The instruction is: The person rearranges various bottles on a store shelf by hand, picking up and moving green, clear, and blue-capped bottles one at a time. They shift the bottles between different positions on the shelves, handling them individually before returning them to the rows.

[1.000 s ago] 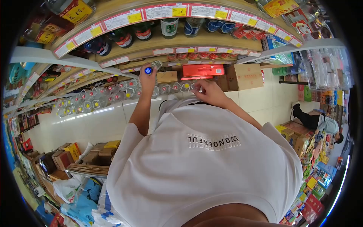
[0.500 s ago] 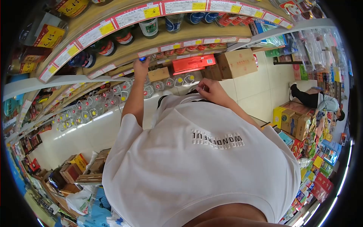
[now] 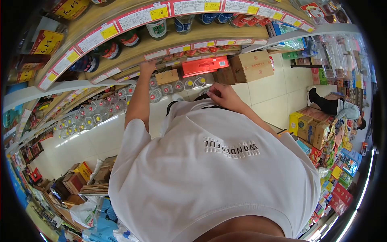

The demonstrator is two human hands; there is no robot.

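My left hand [image 3: 148,65] reaches in at a lower shelf, just under the strip of price tags [image 3: 155,55]. Its fingers are hidden behind the shelf edge, so what they touch does not show. Red-topped containers [image 3: 167,59] stand on that shelf to the right of the hand. My right hand [image 3: 225,96] is in front of my waist, by the hem of my white shirt [image 3: 181,141]. Its fingers are curled in, and whatever they may hold is hidden. Below the shelf, between the hands, are a red box [image 3: 204,67] and a small cardboard box [image 3: 167,76].
Several clear jugs [image 3: 155,95] line the floor along the shelving. Bottles [image 3: 156,30] fill the shelf above. Larger cardboard boxes [image 3: 252,66] stand to the right. Across the tiled floor [image 3: 278,92], another person [image 3: 340,105] is near stacked cartons and packaged goods.
My left hand has gone deeper under the shelf edge; the blue-topped item seen at its fingers is now out of sight. My right hand has shifted slightly, still curled at my waist.
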